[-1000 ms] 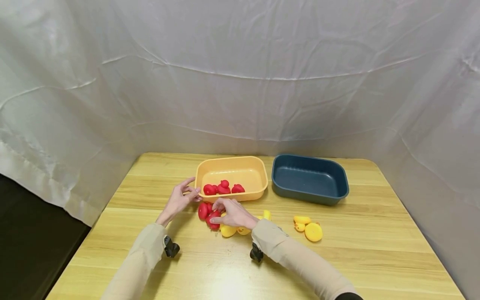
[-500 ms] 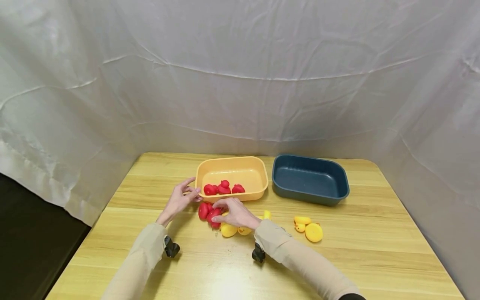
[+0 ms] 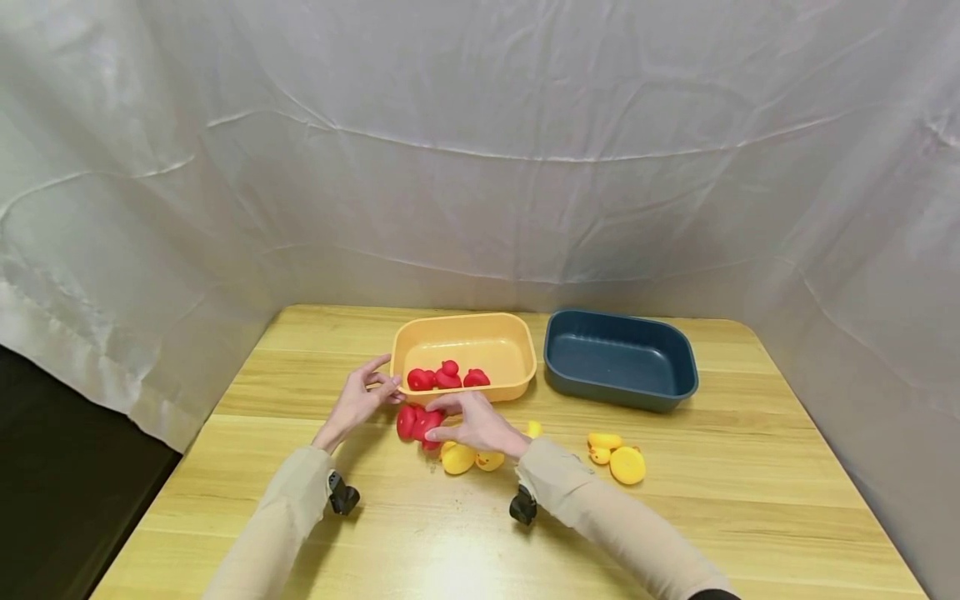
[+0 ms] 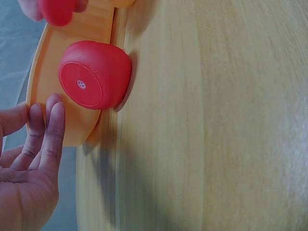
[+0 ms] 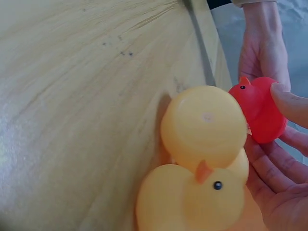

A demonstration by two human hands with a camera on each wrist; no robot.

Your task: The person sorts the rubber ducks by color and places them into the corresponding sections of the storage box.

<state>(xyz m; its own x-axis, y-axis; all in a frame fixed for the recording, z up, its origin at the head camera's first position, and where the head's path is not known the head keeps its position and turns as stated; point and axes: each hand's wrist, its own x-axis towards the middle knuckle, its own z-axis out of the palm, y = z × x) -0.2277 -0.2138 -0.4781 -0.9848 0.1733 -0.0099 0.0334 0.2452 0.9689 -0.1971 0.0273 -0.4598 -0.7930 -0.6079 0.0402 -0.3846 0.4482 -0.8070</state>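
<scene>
My left hand [image 3: 358, 406] is at the near left corner of the yellow-orange bin [image 3: 517, 382], thumb over the rim and fingers against its outer wall. My right hand [image 3: 474, 423] pinches a red rubber duck [image 5: 262, 110] between thumb and fingers, just in front of the bin. Beside it another red duck [image 4: 96, 74] lies tipped over, its round base showing in the left wrist view. Several red ducks [image 3: 447, 378] sit inside the bin along its near wall. Yellow rubber ducks [image 3: 457, 458] lie below the right hand, partly covered by it in the head view.
To the right of the yellow-orange bin stands a dark blue bin [image 3: 622, 392] with a bare floor. A few more yellow ducks [image 3: 627, 464] lie on the wooden table [image 3: 720, 517] in front of it. Pale fabric [image 3: 480, 208] hangs around the table's back and sides.
My right hand has closed its fingers on the red duck and drawn slightly right, turning the duck. The left hand and both bins have stayed in place.
</scene>
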